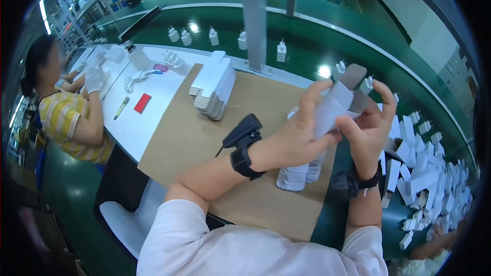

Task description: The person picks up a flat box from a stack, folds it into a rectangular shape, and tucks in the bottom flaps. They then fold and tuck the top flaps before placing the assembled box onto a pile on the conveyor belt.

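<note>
Hands meet above the cardboard sheet (189,138). Left hand (302,133) and right hand (371,122) both have fingers curled around one small white carton (332,107), its grey end flap (353,74) standing open. Stack of flat cartons (215,87) lies well to the left; finished white boxes (424,174) are piled at right.

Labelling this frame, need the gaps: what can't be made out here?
Head view only:
- White carton: its lower half is hidden by the left hand and right hand.
- Pile of white boxes: bent and cut off at the fisheye rim.
- Chargers on the belt: too small for detail.
- Co-worker's gloved hands: small, blurred.
</note>
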`<move>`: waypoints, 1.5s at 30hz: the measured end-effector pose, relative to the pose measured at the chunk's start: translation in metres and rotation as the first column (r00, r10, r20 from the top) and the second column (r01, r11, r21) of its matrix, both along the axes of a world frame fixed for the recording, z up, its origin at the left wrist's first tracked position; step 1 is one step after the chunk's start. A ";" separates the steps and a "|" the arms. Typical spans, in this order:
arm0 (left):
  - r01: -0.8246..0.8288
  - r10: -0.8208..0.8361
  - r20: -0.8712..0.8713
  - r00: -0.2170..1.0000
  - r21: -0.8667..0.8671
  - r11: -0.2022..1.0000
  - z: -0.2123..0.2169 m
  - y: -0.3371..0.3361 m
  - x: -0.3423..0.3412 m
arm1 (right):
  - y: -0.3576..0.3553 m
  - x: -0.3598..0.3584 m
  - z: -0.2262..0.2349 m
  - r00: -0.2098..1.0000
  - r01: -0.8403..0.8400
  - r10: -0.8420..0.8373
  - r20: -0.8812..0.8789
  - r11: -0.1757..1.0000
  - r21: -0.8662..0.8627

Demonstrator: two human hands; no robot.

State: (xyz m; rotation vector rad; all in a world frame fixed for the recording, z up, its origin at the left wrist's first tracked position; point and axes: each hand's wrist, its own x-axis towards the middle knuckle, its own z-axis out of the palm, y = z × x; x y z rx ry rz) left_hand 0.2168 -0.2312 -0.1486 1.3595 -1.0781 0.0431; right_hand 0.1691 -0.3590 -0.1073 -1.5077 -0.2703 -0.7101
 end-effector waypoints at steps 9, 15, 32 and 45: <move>0.183 -0.180 -0.424 0.888 -0.035 0.982 0.015 0.007 -0.001 | -0.020 0.016 -0.024 0.979 -0.201 0.202 -0.038 0.979 0.035; 0.359 -0.410 -0.618 0.671 -0.214 0.909 0.019 0.006 -0.003 | -0.016 0.002 -0.021 0.962 -0.267 0.265 -0.064 0.964 -0.018; 0.308 -0.261 -0.405 0.876 0.056 0.950 0.021 0.019 0.004 | -0.035 -0.004 0.000 0.953 -0.289 0.276 -0.126 0.952 -0.100; 0.255 -0.218 -0.199 0.956 0.187 0.949 0.024 0.024 0.006 | -0.037 -0.006 0.004 0.857 -0.408 0.430 -0.284 0.903 0.137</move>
